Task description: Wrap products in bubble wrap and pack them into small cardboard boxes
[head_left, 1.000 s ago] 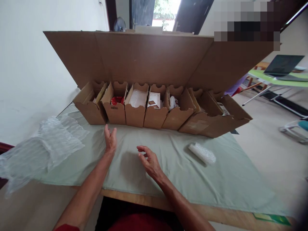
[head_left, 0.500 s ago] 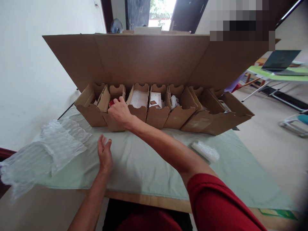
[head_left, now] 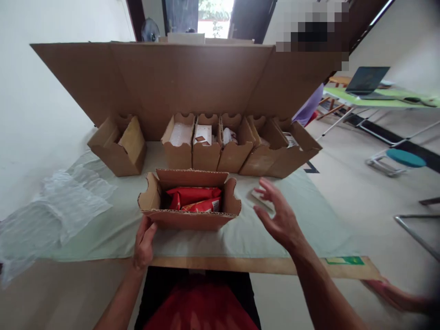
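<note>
A narrow open cardboard box [head_left: 189, 222] stands crosswise on the cloth in front of me. Several shiny red packets [head_left: 194, 195] lie inside it. My left hand [head_left: 143, 245] grips the box at its lower left front corner, the fingers partly hidden by the cardboard. To the right of the box, my right hand [head_left: 280, 220] is raised with fingers spread and nothing in it. Behind that hand lies a pale bubble-wrapped piece [head_left: 257, 196], mostly covered from view.
Similar boxes [head_left: 178, 155] stand in a row with a gap at left, before a tall cardboard panel [head_left: 195, 87]. Loose bubble wrap [head_left: 74, 201] spreads over the table's left side. A blurred limb of another person [head_left: 398, 293] shows at lower right.
The box with red packets has come out of the row towards me and now stands crosswise. My right hand has let go of it and moved right; my left hand now touches its corner.
</note>
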Demonstrator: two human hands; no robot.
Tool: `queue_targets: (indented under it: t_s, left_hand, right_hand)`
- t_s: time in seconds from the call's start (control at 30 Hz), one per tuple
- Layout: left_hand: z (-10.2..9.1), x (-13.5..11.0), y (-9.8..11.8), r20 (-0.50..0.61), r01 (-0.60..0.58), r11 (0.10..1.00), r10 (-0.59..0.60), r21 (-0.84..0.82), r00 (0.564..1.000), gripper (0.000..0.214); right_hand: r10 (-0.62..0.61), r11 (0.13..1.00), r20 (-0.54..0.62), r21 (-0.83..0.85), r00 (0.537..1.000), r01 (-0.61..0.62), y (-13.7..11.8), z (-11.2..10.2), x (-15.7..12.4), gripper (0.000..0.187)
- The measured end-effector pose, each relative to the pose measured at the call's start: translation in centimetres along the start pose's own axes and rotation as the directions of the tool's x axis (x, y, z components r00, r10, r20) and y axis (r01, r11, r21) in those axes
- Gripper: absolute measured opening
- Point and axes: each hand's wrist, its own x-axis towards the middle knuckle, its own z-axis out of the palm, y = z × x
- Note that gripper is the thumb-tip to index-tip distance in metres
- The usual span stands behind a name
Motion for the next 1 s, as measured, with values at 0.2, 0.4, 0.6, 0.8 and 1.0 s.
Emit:
queue_targets:
  t_s: [0.2, 0.4, 0.6, 0.8, 1.0]
  left_hand:
    - [2.6, -0.3, -0.5, 0.059, -0.005, 1.0, 0.004, 0.017, 0.998, 0.058]
    - [9.7, 5.1, -0.7, 0.159, -0.104, 0.994, 0.099, 0.019, 0.982, 0.058]
    - [14.0, 7.2, -2.5, 0.161, -0.167, 0.983, 0.153, 0.077, 0.975, 0.057]
    - [13.4, 7.6, -3.5, 0.172, -0.192, 0.964, 0.161, 0.183, 0.972, 0.057]
    - [11.1, 2.0, -1.9, 0.086, -0.087, 0.942, 0.063, 0.325, 0.994, 0.056]
  right_hand:
    - [0.17, 0.941, 0.291, 0.237, 0.942, -0.243, 0.4, 5.8, -5.5, 0.065]
    - [0.248, 0.946, 0.052, 0.202, 0.967, -0.253, 3.4, 7.9, 1.3, 0.05]
    - [0.232, 0.944, 0.057, 0.227, 0.971, -0.239, 7.8, 5.6, 3.1, 0.056]
    - [0.273, 0.915, -0.079, -0.286, 0.959, -0.284, 12.5, -0.8, 0.2, 0.046]
    - [0.444, 0.851, -0.01, -0.308, 0.896, -0.425, 11.0, -1.5, -2.1, 0.024]
